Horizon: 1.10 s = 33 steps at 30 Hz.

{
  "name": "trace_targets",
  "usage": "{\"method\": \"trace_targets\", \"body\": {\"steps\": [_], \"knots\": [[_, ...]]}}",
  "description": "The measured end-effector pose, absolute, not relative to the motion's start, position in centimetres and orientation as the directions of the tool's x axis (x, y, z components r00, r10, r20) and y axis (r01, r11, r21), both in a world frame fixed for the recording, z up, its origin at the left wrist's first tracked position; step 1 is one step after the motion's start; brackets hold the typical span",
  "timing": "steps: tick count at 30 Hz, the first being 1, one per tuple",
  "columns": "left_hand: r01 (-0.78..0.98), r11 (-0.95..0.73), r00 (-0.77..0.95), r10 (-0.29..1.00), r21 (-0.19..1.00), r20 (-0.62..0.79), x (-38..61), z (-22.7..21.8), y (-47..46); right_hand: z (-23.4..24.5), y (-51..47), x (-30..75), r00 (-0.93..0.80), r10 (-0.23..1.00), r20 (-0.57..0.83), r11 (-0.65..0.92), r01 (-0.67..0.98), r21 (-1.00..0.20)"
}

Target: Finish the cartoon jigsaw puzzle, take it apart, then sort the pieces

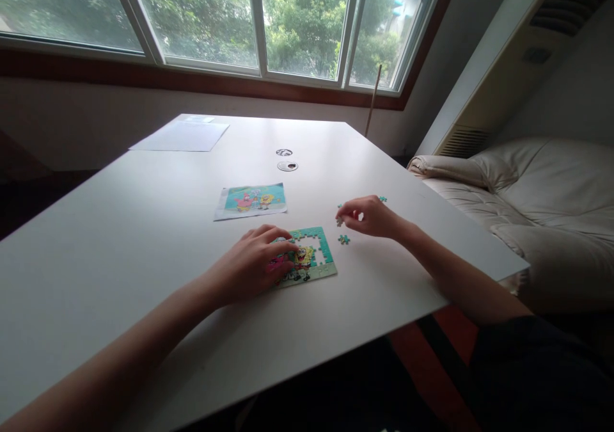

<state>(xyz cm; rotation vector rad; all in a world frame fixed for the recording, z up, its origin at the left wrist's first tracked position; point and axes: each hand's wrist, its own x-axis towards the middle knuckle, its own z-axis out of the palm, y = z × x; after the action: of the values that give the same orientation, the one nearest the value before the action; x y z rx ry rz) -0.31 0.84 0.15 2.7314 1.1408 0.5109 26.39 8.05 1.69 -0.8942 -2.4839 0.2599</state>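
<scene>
A partly filled jigsaw puzzle (328, 269) with cartoon figures lies flat before me, a white gap showing in its upper right. Across its left part rests my left hand (261, 256), fingers spread over the pieces and covering them. To the right of the board, my right hand (367, 216) pinches a small puzzle piece (339, 221) between thumb and fingers, close to the tabletop. Just below it lies a loose puzzle piece (344, 240). Another loose piece (382, 199) shows behind the right hand. A printed reference picture (255, 200) of the cartoon lies beyond the board.
The white table (144, 240) ends at a near edge in front of me. Two round stickers or discs (287, 166) lie farther back. Paper sheets (180, 136) are at the far left. A cream sofa (542, 195) stands right of the table, and windows (302, 22) line the back.
</scene>
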Motion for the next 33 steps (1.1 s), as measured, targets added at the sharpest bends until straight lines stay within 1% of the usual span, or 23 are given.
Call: {"method": "trace_targets", "body": {"steps": [5,10,13,15,17,19,22,24,26,27,30,32,33], "knots": [[0.677,-0.697,0.66,0.717,0.237,0.224,-0.8,-0.1,1.0,1.9,9.1,27.9,-0.675,0.656,0.337,0.746,0.647,-0.156],[0.692,-0.686,0.662,0.727,0.225,0.182,-0.9,-0.2,1.0,1.3,8.9,27.3,-0.725,0.615,0.309,0.752,0.657,0.046],[0.694,-0.685,0.662,0.728,0.224,0.175,-0.9,-0.3,1.0,1.0,8.5,26.8,-0.729,0.61,0.311,0.742,0.663,0.098],[0.694,-0.684,0.663,0.729,0.225,0.172,-0.9,-0.3,0.9,0.7,8.3,26.5,-0.737,0.606,0.298,0.752,0.654,0.088],[0.697,-0.681,0.661,0.732,0.224,0.165,-0.8,-0.2,0.9,0.6,8.3,26.4,-0.738,0.614,0.28,0.76,0.649,0.045],[0.704,-0.674,0.657,0.737,0.221,0.155,-0.8,-0.2,0.9,0.6,8.4,26.5,-0.736,0.624,0.263,0.769,0.638,-0.04],[0.714,-0.668,0.654,0.744,0.212,0.141,-0.7,0.0,0.9,0.9,8.8,27.0,-0.738,0.63,0.242,0.776,0.597,-0.203],[0.718,-0.665,0.652,0.746,0.205,0.133,-0.7,0.0,0.9,1.5,9.0,27.5,-0.715,0.653,0.25,0.756,0.599,-0.263],[0.722,-0.662,0.65,0.749,0.201,0.127,-0.7,0.0,0.9,2.2,9.1,28.1,-0.691,0.682,0.239,0.729,0.622,-0.285],[0.725,-0.659,0.649,0.751,0.2,0.125,-0.7,0.0,0.9,2.5,9.1,28.4,-0.694,0.689,0.207,0.72,0.628,-0.295],[0.73,-0.654,0.643,0.755,0.196,0.126,-0.7,-0.1,1.0,3.4,9.3,30.0,-0.72,0.693,0.029,0.684,0.644,-0.344],[0.732,-0.653,0.642,0.757,0.197,0.124,-0.7,-0.2,1.0,3.6,10.0,31.4,-0.669,0.743,-0.03,0.622,0.705,-0.341],[0.731,-0.653,0.642,0.757,0.199,0.124,-0.7,-0.2,1.0,3.6,10.5,32.2,-0.617,0.787,-0.019,0.58,0.749,-0.321]]}}
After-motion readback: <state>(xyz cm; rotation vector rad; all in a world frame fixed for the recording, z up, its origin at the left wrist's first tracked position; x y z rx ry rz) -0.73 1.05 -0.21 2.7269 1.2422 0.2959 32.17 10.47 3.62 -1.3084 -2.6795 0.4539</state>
